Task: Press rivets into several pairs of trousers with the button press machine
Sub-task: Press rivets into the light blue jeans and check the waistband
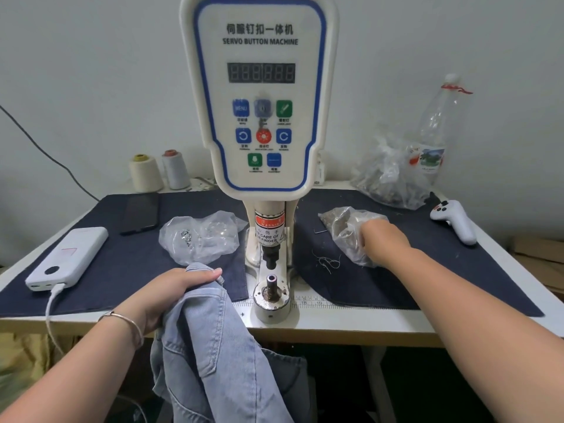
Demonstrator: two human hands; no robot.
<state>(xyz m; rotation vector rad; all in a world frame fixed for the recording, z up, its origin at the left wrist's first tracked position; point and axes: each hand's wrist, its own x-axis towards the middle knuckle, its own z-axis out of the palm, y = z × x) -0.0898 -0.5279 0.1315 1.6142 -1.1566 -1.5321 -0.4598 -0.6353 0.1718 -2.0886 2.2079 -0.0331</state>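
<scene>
- Here, one button press machine (pixel 259 96) stands at the centre of the worktop (pixel 351 322), its lower die post (pixel 271 283) at 6 o'clock from the control panel.
- One pair of light blue denim trousers (pixel 213 346) hangs over the front edge of the worktop, at 7 o'clock from the die post.
- The left hand (pixel 174 290) grips the top fold of the trousers, fingers curled round the cloth; one bangle sits on that wrist.
- The right hand (pixel 380 239) reaches into one clear bag of small dark metal pieces (pixel 341 224) at 2 o'clock from the die post; its fingers are hidden inside the plastic, so I cannot tell whether they pinch anything.
- Three plastic bags in all: that one, a nearly empty one (pixel 201 236) at 10 o'clock from the die post, and a fuller one (pixel 387 175) at the back right.
- Two thread cones (pixel 158 172) stand side by side at the back left.
- One white power bank (pixel 68 257) with a cable plugged in lies at 9 o'clock, one dark phone (pixel 142 213) just behind it.
- One clear bottle (pixel 435 132) stands at the back right, and one white handheld controller (pixel 456 219) lies near the right edge.
</scene>
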